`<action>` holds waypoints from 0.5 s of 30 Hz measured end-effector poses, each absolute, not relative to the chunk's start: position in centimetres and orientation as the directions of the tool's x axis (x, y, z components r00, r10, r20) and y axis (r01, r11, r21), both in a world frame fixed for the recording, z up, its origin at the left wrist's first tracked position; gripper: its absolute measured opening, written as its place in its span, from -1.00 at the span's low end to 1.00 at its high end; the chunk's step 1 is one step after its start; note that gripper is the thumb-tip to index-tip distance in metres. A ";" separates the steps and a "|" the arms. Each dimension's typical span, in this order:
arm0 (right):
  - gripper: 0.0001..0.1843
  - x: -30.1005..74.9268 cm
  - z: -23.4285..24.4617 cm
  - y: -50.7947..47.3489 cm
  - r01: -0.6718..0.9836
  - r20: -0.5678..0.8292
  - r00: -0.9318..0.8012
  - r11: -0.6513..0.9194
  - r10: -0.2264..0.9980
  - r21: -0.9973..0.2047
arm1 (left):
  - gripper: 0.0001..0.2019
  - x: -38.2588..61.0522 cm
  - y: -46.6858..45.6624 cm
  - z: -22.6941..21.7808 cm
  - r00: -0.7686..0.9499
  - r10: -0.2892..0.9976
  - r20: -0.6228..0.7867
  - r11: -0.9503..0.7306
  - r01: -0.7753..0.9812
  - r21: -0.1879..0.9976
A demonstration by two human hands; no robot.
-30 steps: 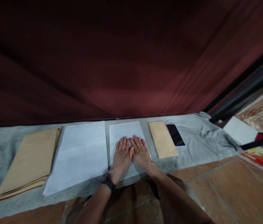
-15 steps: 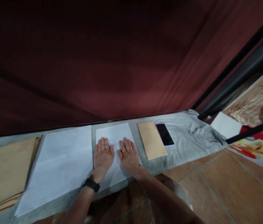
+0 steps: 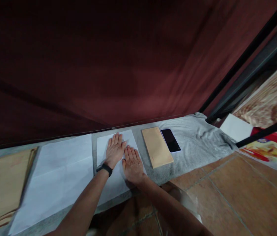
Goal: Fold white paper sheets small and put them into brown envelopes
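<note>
A white sheet of paper [image 3: 112, 193] lies on a grey cloth, with both palms down on it. My left hand [image 3: 115, 150], a dark band at its wrist, rests flat near the sheet's far edge. Just right of it and a little nearer, my right hand [image 3: 133, 165] also lies flat, fingers stretched out along the right side. The two hands almost touch. Left of them is a larger white sheet [image 3: 57, 180]. Beside the right hand lie a tan envelope [image 3: 157, 147], perhaps one of several stacked, and a phone [image 3: 170, 140] with a dark screen.
Large brown envelopes [image 3: 3, 183] lie stacked at the far left. The grey cloth [image 3: 194, 141] runs along a dark red curtain [image 3: 133, 82]. Black metal bars [image 3: 241, 65] stand at the right, near a colourful printed package [image 3: 271, 149] above the tiled floor [image 3: 251, 183].
My left hand has slid forward and to the right across the sheet, closer to my right hand. My right hand has barely moved. The view has shifted slightly.
</note>
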State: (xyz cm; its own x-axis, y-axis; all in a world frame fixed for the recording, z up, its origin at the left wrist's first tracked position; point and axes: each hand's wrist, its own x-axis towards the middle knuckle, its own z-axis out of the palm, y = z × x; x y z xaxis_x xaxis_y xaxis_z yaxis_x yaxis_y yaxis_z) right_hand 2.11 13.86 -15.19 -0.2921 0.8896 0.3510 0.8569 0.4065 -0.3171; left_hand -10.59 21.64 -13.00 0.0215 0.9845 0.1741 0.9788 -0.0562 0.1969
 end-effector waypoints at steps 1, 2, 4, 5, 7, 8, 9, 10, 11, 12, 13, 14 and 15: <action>-0.40 2.1 -15.2 13.8 0.857 0.349 -0.293 0.406 0.890 -0.318 | -0.36 -11.0 21.6 -13.2 -0.005 0.984 0.177 -0.030 0.980 0.196; -0.40 2.2 -15.1 13.8 0.856 0.344 -0.295 0.406 0.891 -0.319 | -0.35 -11.5 21.6 -13.3 -0.033 0.983 0.181 -0.004 0.980 0.198; -0.39 2.2 -15.0 13.9 0.856 0.328 -0.300 0.405 0.896 -0.322 | -0.34 -12.4 21.3 -13.4 -0.083 0.978 0.190 0.043 0.978 0.204; -0.39 2.2 -14.9 13.9 0.856 0.319 -0.302 0.403 0.898 -0.323 | -0.34 -12.9 21.1 -13.5 -0.104 0.975 0.195 0.063 0.976 0.207; -0.39 2.2 -14.8 13.9 0.856 0.305 -0.308 0.402 0.901 -0.324 | -0.34 -13.6 20.4 -13.4 -0.136 0.970 0.203 0.093 0.974 0.208; -0.39 2.2 -14.7 13.9 0.856 0.301 -0.309 0.402 0.902 -0.326 | -0.33 -13.9 19.9 -13.4 -0.146 0.968 0.205 0.103 0.973 0.208; -0.39 2.2 -14.7 13.9 0.855 0.299 -0.312 0.404 0.902 -0.327 | -0.33 -14.1 19.3 -13.3 -0.152 0.967 0.205 0.109 0.973 0.206; -0.40 2.3 -14.6 13.9 0.854 0.297 -0.312 0.403 0.903 -0.330 | -0.34 -14.1 18.6 -13.3 -0.155 0.967 0.203 0.113 0.973 0.203; -0.40 2.3 -14.5 13.9 0.853 0.295 -0.311 0.403 0.903 -0.333 | -0.34 -14.1 17.8 -13.3 -0.158 0.967 0.200 0.118 0.973 0.200; -0.40 2.3 -14.4 13.9 0.852 0.292 -0.309 0.400 0.905 -0.338 | -0.35 -13.9 16.8 -13.3 -0.157 0.968 0.195 0.118 0.974 0.195; -0.41 2.4 -14.2 13.9 0.851 0.289 -0.307 0.398 0.907 -0.344 | -0.36 -13.6 15.8 -13.3 -0.155 0.969 0.191 0.119 0.975 0.190; -0.42 2.4 -14.1 13.9 0.849 0.284 -0.306 0.395 0.909 -0.349 | -0.37 -13.3 14.7 -13.4 -0.145 0.970 0.196 0.108 0.977 0.186; -0.43 2.5 -13.9 14.0 0.848 0.279 -0.306 0.393 0.910 -0.355 | -0.39 -12.9 13.6 -13.4 -0.113 0.974 0.198 0.077 0.981 0.178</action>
State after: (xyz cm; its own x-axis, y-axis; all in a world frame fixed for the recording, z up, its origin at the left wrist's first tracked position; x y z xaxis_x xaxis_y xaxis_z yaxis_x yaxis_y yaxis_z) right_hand 2.53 13.96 -13.91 -0.3056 0.9105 0.2786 0.8483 0.3933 -0.3547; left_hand -12.89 13.62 -13.43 -0.1125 0.9736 0.1984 0.9811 0.0771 0.1777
